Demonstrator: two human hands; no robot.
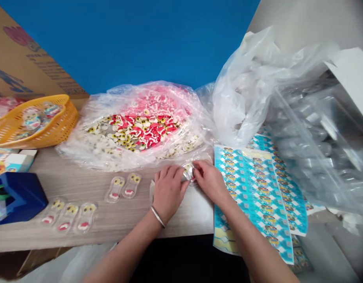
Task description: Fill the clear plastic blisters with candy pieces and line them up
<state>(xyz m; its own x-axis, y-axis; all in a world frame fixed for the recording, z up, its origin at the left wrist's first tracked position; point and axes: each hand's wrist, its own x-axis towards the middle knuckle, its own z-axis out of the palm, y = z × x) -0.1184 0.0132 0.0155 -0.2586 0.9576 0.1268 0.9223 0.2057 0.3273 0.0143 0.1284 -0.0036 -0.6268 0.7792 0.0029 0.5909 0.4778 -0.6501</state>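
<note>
My left hand and my right hand meet over the wooden table, fingers curled round a small clear plastic case with candy pieces inside. A metal bangle sits on my left wrist. Two filled clear cases lie side by side left of my left hand. Three more filled cases lie in a row near the front edge. Behind my hands a big clear bag lies open, full of red-white mouth candies and yellow eye candies.
A yellow basket with packed items stands at the left, a blue tape dispenser in front of it. Blue printed sticker sheets overhang the table at right. Large clear bags of plastic parts fill the right side.
</note>
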